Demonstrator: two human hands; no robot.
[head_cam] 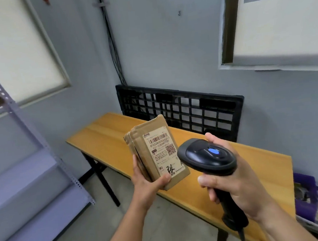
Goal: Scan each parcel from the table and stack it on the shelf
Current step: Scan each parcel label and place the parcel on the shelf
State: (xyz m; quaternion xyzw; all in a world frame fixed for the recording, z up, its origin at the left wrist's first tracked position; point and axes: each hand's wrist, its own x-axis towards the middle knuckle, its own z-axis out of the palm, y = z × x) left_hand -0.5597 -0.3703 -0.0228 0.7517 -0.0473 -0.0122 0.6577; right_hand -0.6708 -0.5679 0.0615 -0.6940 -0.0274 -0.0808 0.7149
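Nearest the camera, the right hand (pixel 245 187) is wrapped tight around the handle of a black scanner (pixel 207 156), fingers curled at the front of the grip and the thumb up beside the head. A blue light glows on top of the scanner, and its cord hangs from the base of the handle. Just to its left, the left hand (pixel 145 184) holds a brown cardboard parcel (pixel 155 152) in the air, standing on end and tilted slightly. The thumb is pressed on the lower front and the fingers are clamped along the left side. The parcel's white label (pixel 163 151), with a barcode, a square code and printed text, faces the camera. The scanner's head sits just beside the label's lower right corner; whether they touch cannot be told. Below and behind both hands runs a long table (pixel 107 137) with a yellow wooden top and black legs. To the left stands a pale grey metal shelf (pixel 23 183) with a perforated upright. At the far right a purple bin (pixel 305 193) sits low beside the table. Behind the table a black plastic pallet (pixel 182 108) leans on edge against the wall, a bundle of cables (pixel 112 46) runs down above it, and blinds (pixel 15 49) cover the windows on either side.
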